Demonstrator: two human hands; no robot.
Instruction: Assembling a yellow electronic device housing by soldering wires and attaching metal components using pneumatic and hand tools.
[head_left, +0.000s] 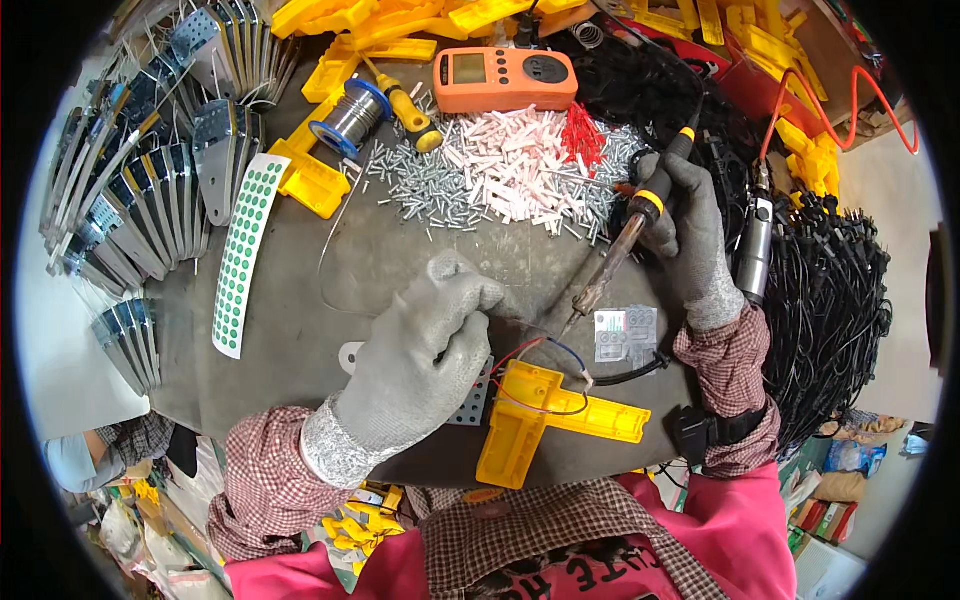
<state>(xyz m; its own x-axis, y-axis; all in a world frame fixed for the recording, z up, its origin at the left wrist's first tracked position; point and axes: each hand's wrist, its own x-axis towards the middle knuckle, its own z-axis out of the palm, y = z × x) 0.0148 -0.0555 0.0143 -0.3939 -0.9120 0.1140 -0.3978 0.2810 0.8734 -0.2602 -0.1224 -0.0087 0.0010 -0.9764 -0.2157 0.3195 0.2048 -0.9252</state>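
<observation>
My left hand, in a grey glove, is closed in a pinch. A thin solder wire runs into it from a spool and comes out past the fingertips. In my gloved right hand is a soldering iron, its tip slanting down to the left, close to thin red and blue wires. Those wires lead over a T-shaped yellow plastic housing at the table's near edge. A perforated metal plate shows partly beside it, the rest hidden by my left hand.
Metal plates crowd the left, beside a sticker strip. Screws, pale sleeves, an orange multimeter and a screwdriver lie at the back. Right: an air screwdriver and bundled black cables.
</observation>
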